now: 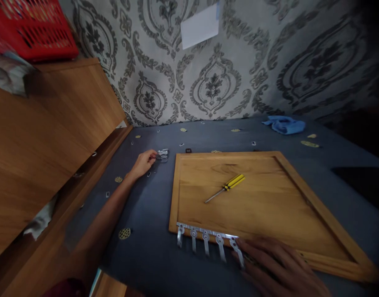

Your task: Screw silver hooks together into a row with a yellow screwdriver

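Note:
My left hand (145,163) reaches across the blue patterned cloth, its fingertips closed at a small group of shiny metal hooks (162,155). My right hand (274,262) lies low over the near edge of a framed wooden board (251,214). Its fingers are stretched out, and the fingertips touch the end of a row of flat metal hooks (206,239). Several hooks stand side by side along the board's near edge, with their tails hanging over it. A screwdriver (228,186) with a yellow handle rests on the board, its tip pointing left and toward me.
A wooden cabinet (72,103) stands along the left, bearing a red plastic basket (43,35). Behind the cloth rises a patterned wall (177,74) with white paper (200,27) on it. A crumpled blue cloth (285,125) lies at the back right, and a dark flat object (361,183) at the right.

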Available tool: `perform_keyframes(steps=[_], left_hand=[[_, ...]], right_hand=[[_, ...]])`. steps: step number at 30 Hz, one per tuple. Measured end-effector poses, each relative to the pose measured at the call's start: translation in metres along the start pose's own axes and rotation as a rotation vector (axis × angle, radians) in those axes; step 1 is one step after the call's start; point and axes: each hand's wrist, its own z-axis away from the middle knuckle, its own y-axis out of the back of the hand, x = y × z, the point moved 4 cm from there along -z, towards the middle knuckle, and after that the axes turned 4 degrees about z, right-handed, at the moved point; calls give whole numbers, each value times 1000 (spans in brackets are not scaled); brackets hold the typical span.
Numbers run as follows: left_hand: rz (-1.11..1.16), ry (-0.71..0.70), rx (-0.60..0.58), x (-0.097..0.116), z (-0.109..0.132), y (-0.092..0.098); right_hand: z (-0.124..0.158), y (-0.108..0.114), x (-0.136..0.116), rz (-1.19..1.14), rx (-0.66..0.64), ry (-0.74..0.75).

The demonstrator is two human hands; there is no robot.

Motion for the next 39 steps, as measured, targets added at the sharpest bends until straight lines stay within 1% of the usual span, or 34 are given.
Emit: perform_keyframes(steps=[2,3,5,8,11,14,16,21,26,30,33,35,38,39], left_hand=[[-4,18,24,0,9,8],[-8,26,36,0,14,12],[-18,36,51,1,26,16],[-37,28,37,5,40,15],[-67,-2,17,12,47,9],[-100,-37,-8,19,45,6],[-121,-61,-38,22,42,6],[-163,-123,-153,30,34,10],[-190,-167,-275,36,23,14],[-200,-165,-322,35,15,12],[-185,-137,-312,31,13,9],[-160,-104,-276,27,14,8],[-110,-22,-171,15,17,13],[-92,17,-128,10,20,16]], right_hand=[[1,-1,1,7,-22,-40],[1,-1,1,14,-17,-31],[1,-1,1,39,-15,41],[0,-1,3,102,-39,160],[-1,0,5,98,-26,149],[-1,2,2,61,-16,125],[-1,4,0,81,-30,119],[-3,7,-4,81,-88,92],[-6,9,-5,70,-52,69],[-10,10,-5,55,-32,42],[-14,13,-6,50,3,85],[-16,14,-6,34,11,101],[-17,14,-4,34,-69,88],[-17,14,-5,49,-73,93]])
